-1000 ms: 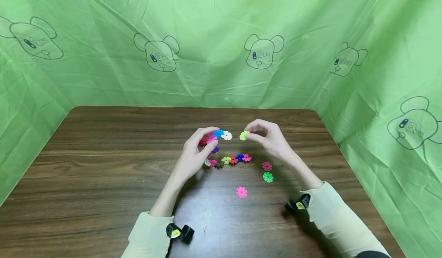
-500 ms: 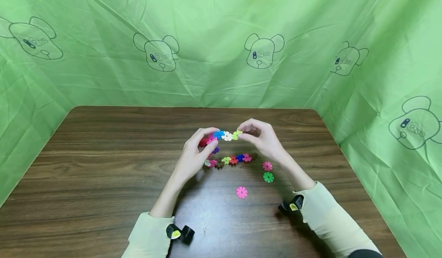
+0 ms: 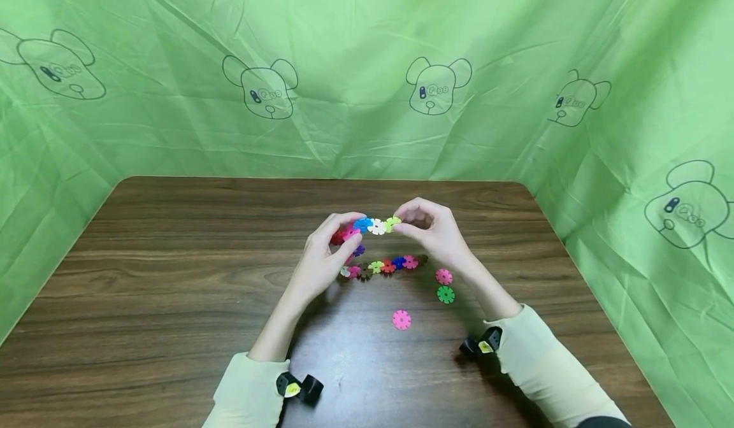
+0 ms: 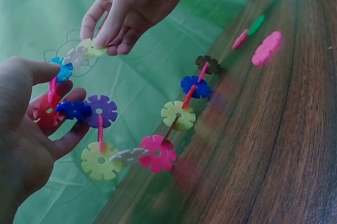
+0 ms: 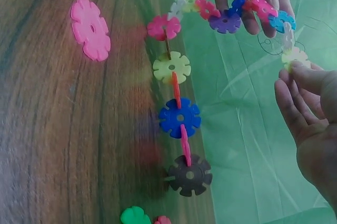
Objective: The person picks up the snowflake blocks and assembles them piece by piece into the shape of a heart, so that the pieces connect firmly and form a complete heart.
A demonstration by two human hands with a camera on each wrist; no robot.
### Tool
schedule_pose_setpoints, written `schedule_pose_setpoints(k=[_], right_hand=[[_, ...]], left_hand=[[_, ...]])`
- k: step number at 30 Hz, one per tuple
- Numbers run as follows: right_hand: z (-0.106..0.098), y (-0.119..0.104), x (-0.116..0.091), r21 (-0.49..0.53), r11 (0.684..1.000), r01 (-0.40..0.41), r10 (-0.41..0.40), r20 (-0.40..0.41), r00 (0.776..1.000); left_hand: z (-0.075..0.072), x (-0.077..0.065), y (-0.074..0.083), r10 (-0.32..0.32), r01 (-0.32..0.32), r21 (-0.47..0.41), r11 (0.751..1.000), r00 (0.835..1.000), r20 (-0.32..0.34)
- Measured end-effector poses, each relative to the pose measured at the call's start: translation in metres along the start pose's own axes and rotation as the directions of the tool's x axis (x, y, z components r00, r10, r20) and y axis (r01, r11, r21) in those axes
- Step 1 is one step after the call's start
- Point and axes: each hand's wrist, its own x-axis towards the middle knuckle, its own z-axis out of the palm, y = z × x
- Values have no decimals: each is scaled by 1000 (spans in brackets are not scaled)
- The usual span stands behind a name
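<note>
A chain of notched plastic snowflake discs in many colours curves between and below my hands. My left hand (image 3: 322, 256) grips it near its upper end, around the red disc (image 4: 46, 111) and the blue disc (image 4: 62, 69). My right hand (image 3: 436, 229) pinches the yellow-green disc (image 3: 392, 224), which meets the white disc (image 3: 376, 227) at that end. From the left hand the chain hangs past a purple disc (image 4: 101, 111) and a pink disc (image 4: 158, 153). Its other end is a dark brown disc (image 5: 190, 175).
On the brown wooden table (image 3: 172, 300) lie three loose discs: a pink one (image 3: 401, 320) in front, a green one (image 3: 445, 295) and another pink one (image 3: 444, 276) to the right. Green cloth (image 3: 355, 135) hangs behind and at both sides.
My right hand has moved left, bringing the yellow-green disc from apart to against the white disc at the chain's end. The left hand has stayed in place.
</note>
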Motion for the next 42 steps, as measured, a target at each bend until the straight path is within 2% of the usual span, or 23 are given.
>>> schedule_pose_setpoints(k=[5, 14, 20, 26, 30, 34, 42], right_hand=[[4, -1, 0, 18, 1000, 6, -6, -3, 1000], [9, -6, 2, 48, 998, 40, -41, 9, 999], [13, -11, 4, 39, 996, 81, -81, -5, 997], [19, -15, 6, 39, 995, 88, -88, -12, 996], [19, -15, 6, 24, 997, 79, -78, -17, 997], [15, -11, 5, 9, 998, 64, -64, 11, 998], [-5, 6, -6, -17, 1000, -13, 14, 61, 998]], left_hand=[[2, 0, 3, 36, -36, 24, 999, 999, -9], [7, 1, 10, -16, 19, 30, 999, 993, -114], [8, 1, 12, -11, 19, 57, 998, 991, -135], [10, 1, 10, 1, 10, 67, 998, 987, -159], [10, 2, 10, 2, 9, 71, 997, 987, -160], [8, 2, 10, 6, 6, 77, 997, 987, -159], [6, 2, 11, -17, 29, 70, 997, 987, -161]])
